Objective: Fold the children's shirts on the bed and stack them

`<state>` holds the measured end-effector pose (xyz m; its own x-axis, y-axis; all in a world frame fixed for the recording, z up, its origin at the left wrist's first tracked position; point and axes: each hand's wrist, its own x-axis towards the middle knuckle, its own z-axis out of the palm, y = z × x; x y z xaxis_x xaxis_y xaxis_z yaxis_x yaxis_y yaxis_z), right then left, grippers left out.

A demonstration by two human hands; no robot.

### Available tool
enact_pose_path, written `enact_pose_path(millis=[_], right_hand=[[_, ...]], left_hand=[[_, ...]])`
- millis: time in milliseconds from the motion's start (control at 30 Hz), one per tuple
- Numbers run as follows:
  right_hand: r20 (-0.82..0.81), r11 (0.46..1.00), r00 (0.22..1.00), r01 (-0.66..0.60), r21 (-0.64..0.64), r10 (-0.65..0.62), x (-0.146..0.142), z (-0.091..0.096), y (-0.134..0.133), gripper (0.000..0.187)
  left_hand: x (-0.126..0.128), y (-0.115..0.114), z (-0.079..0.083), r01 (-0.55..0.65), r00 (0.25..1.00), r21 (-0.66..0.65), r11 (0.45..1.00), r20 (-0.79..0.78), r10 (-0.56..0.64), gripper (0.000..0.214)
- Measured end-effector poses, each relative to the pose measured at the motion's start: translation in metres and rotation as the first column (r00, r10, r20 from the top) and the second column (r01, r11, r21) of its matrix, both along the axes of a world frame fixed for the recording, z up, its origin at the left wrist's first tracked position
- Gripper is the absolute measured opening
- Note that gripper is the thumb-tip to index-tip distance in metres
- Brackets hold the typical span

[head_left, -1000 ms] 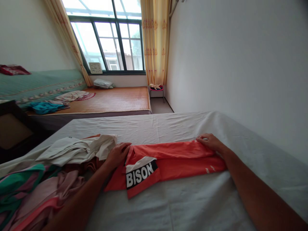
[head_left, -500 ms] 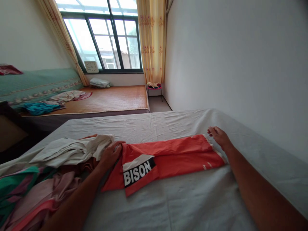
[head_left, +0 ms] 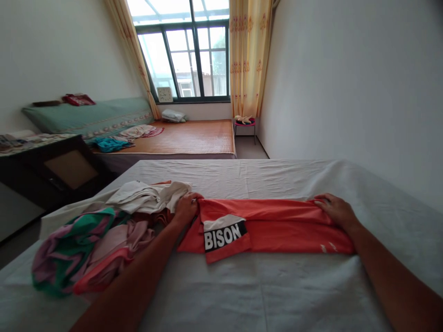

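A red-orange shirt [head_left: 284, 233] lies folded lengthwise on the grey-white sheet, its long sides running left to right. One sleeve, with a white and black band reading "BISON", is turned down across the left part. My left hand [head_left: 187, 207] is closed on the shirt's upper left corner, fingers bent over the cloth. At the upper right end, my right hand [head_left: 336, 210] pinches the shirt's edge between thumb and fingers. Part of the cloth under each hand is hidden.
Left of the shirt lies a heap of clothes: a cream garment [head_left: 138, 197], a green and mauve one [head_left: 74, 251] and a pink one [head_left: 114, 251]. The sheet [head_left: 273, 290] covers the bed. Beyond stand a dark cabinet [head_left: 44, 170], a second bed [head_left: 197, 136] and a small stool [head_left: 245, 123].
My right hand, which was above the shirt's right end, has come down onto its upper edge and grips it. The shirt's right end lies straighter. The view has turned left.
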<state>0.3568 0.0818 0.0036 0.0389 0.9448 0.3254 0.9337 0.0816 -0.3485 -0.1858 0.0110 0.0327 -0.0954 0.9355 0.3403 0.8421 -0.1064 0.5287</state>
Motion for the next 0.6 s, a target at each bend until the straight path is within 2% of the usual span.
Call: enact_pose_path(millis=[67,133,167,233,300,333,400,500,533,600], right_hand=[[0.112,0.991,0.993,-0.037,0.128,0.023,-0.015,0.009,-0.006,0.041],[0.195,0.954,0.97,-0.187,0.233,0.142,-0.042,0.019,-0.016,0.044],[0.211,0.928,0.944,-0.299,0.22,0.254,-0.059,0.022,-0.022,0.045],[0.203,0.855,0.846,-0.515,0.065,0.494,-0.094,0.024,-0.035,0.048],[0.206,0.796,0.77,-0.596,-0.104,0.604,-0.12,0.02,-0.046,0.05],[0.214,0.785,0.756,-0.594,-0.174,0.619,-0.126,0.016,-0.05,0.052],[0.245,0.802,0.767,-0.538,-0.26,0.593,-0.125,0.008,-0.051,0.056],[0.316,0.868,0.816,-0.403,-0.289,0.484,-0.095,-0.003,-0.042,0.059],[0.347,0.89,0.826,-0.36,-0.28,0.444,-0.082,-0.005,-0.037,0.06],[0.412,0.926,0.833,-0.293,-0.238,0.37,-0.061,-0.01,-0.031,0.059]], left_hand=[[0.009,-0.004,0.005,0.003,1.0,0.139,0.99,-0.006,-0.002,0.033],[0.026,-0.011,0.011,0.176,0.984,0.207,0.962,-0.05,-0.169,0.033],[0.036,-0.016,0.013,0.295,0.955,0.187,0.937,-0.085,-0.284,0.034],[0.055,-0.026,0.014,0.49,0.864,0.05,0.87,-0.159,-0.478,0.036],[0.068,-0.035,0.012,0.569,0.782,-0.122,0.813,-0.225,-0.581,0.043],[0.071,-0.039,0.01,0.574,0.755,-0.196,0.795,-0.25,-0.607,0.049],[0.07,-0.043,0.006,0.564,0.724,-0.297,0.77,-0.27,-0.634,0.057],[0.053,-0.043,0.01,0.571,0.706,-0.376,0.73,-0.229,-0.67,0.059],[0.046,-0.043,0.014,0.593,0.688,-0.403,0.697,-0.197,-0.698,0.059],[0.029,-0.042,0.025,0.656,0.625,-0.459,0.599,-0.114,-0.772,0.061]])
